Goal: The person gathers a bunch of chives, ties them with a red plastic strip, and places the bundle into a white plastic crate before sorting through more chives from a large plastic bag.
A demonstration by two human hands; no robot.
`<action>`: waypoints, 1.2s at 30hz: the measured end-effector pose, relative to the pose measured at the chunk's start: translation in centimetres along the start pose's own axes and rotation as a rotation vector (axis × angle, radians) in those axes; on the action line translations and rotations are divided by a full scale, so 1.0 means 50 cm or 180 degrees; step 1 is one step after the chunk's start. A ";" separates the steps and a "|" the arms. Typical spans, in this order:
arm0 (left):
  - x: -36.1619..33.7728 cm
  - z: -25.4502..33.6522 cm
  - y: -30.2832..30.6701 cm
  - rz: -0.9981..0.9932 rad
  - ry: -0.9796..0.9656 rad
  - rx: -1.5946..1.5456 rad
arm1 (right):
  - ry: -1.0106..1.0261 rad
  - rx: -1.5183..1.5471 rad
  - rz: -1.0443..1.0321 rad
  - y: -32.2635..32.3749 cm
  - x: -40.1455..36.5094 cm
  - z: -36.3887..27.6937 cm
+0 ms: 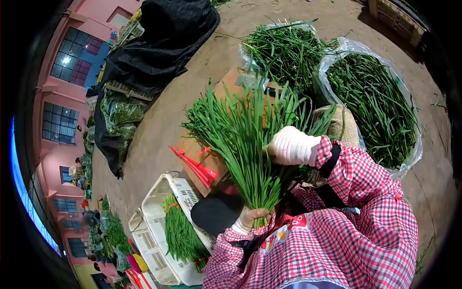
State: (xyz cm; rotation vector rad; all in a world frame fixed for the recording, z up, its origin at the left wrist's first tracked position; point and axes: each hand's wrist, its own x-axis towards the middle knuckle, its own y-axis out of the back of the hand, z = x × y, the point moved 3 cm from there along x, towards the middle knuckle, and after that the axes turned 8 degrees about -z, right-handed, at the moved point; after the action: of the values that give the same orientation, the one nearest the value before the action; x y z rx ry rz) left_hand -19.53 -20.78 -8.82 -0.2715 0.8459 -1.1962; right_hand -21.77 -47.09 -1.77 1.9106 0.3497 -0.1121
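Observation:
A loose bunch of long, flat green garlic chives point(240, 139) fans out in front of me. My left hand point(252, 219) is closed round its pale lower ends. My right hand point(291, 146), in a white knit glove, is curled against the leaves higher up on the right side; its fingertips are partly hidden among them. Under the leaves lies a brown board point(192, 144), with red ties point(196, 168) on its near part. Beside my left arm, a white plastic crate point(149, 202) holds chives bundled with red bands point(179, 226).
Two plastic bags heaped with chives, one at the back point(288, 53) and one at the right point(373, 103), stand on the floor. A black round pad point(216, 212) sits near the crate. Black sheeting point(149, 62) covers stacked crates at left. Other people are in the distance.

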 end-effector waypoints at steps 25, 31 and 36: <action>0.009 -0.055 0.065 -0.0227 -0.0164 -0.0333 | 0.0440 -0.0773 0.0332 -0.006 -0.027 -0.095; 0.016 -0.046 0.047 -0.0066 -0.0364 0.0071 | 0.0332 -0.0846 0.0128 -0.013 -0.028 -0.092; 0.011 -0.036 0.037 0.0095 -0.0165 0.0310 | 0.0355 -0.0810 0.0189 -0.029 -0.032 -0.086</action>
State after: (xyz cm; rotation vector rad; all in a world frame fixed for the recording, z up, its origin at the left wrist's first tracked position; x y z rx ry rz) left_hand -19.40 -20.15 -11.40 -0.2090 0.7422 -1.1937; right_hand -24.09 -42.91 -1.12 1.6769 0.3639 0.0758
